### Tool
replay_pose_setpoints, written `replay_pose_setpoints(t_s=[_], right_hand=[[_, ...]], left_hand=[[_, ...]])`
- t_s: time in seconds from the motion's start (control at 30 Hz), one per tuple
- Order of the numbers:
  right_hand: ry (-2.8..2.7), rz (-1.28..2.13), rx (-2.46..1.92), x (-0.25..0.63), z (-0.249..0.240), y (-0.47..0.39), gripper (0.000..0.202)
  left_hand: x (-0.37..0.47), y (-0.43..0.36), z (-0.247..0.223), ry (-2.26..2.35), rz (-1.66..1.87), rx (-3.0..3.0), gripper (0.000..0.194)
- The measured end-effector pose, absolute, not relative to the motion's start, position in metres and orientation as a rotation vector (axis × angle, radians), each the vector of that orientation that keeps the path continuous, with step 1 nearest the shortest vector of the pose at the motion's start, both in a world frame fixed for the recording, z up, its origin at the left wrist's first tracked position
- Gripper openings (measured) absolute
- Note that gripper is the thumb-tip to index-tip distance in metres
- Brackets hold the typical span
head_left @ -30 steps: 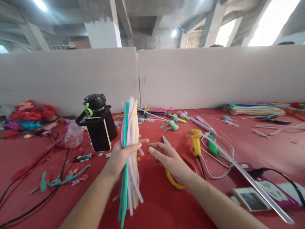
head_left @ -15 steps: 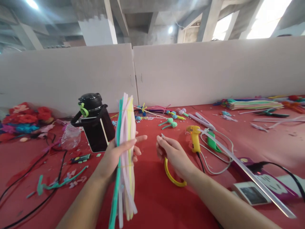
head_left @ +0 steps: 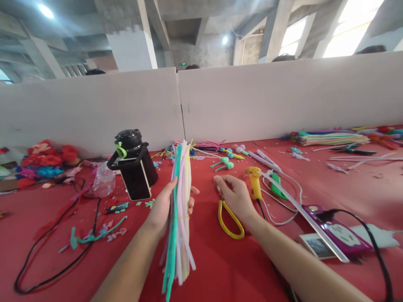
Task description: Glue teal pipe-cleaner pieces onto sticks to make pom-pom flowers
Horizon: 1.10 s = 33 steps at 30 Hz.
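Note:
My left hand (head_left: 163, 205) is wrapped round an upright bundle of pipe cleaners (head_left: 181, 218) in teal, lilac, white and pale yellow. Its thumb lies across the front of the bundle, and fingertips show at the far side. To the right, my right hand (head_left: 234, 195) has thumb and fingers pinched together; whatever is between them is too small to make out. Just below that hand is a tool with yellow looped handles (head_left: 231, 233), its upper end partly hidden by the fingers. A yellow glue gun (head_left: 254, 182) with a long clear glue stick (head_left: 310, 220) lies beside the right hand.
A black flask (head_left: 132, 147) stands behind a dark phone-like slab (head_left: 137, 184) at left. Black cable (head_left: 59, 272) loops over the red table. A purple power strip (head_left: 336, 228) is at right. More pipe cleaners (head_left: 333, 138) lie near the white partition (head_left: 267, 100).
The bundle in my left hand has moved right and lower. My right hand has shifted slightly, showing more of the yellow-handled tool. The view has also shifted a little.

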State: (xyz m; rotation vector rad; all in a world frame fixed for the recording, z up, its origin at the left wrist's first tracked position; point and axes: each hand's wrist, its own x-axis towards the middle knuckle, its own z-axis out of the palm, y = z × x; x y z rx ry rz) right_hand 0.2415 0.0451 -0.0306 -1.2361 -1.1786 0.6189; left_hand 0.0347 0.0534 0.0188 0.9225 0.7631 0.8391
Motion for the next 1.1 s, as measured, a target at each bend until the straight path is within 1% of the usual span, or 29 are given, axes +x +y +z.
replay_pose_setpoints(t_s=[0.07,0.1,0.17,0.23,0.27,0.37,0.47,0.53,0.63,0.8,1.0,1.1], right_hand=[[-1.207,0.527,-1.181,0.241,-0.030,0.044,0.037],[-1.233,0.519,-1.160,0.240,-0.029,0.043,0.036],[-1.310,0.566,-1.111,0.237,-0.027,0.039,0.039],[-1.359,0.639,-1.026,0.232,-0.024,0.033,0.034],[-1.371,0.678,-0.982,0.229,-0.022,0.030,0.030],[-1.367,0.841,-0.919,0.219,-0.018,0.021,0.032],[-1.295,0.932,-0.959,0.212,-0.017,0.018,0.035],[-1.279,0.942,-1.003,0.211,-0.019,0.019,0.038],[-1.271,1.005,-0.995,0.212,-0.021,0.024,0.036],[-1.167,1.140,-0.954,0.217,-0.023,0.029,0.038],[-1.092,1.238,-0.977,0.215,-0.022,0.028,0.043],[-1.133,1.230,-1.004,0.215,-0.024,0.027,0.046]], left_hand=[[0.038,0.052,0.020,0.815,0.813,0.925,0.056],[0.040,0.051,0.020,0.847,0.815,0.927,0.054],[0.044,0.050,0.018,0.910,0.866,0.944,0.041],[0.048,0.050,0.015,0.932,0.968,0.981,0.029],[0.049,0.050,0.012,0.929,1.018,1.003,0.030],[0.052,0.050,0.005,0.916,1.109,1.082,0.045],[0.053,0.051,0.002,0.922,1.137,1.185,0.049],[0.054,0.051,0.002,0.944,1.109,1.255,0.046],[0.054,0.051,0.004,0.985,1.040,1.329,0.039],[0.051,0.049,0.008,0.922,0.928,1.313,0.033],[0.051,0.047,0.010,1.011,0.911,1.302,0.030],[0.051,0.047,0.008,1.000,0.915,1.339,0.030]])
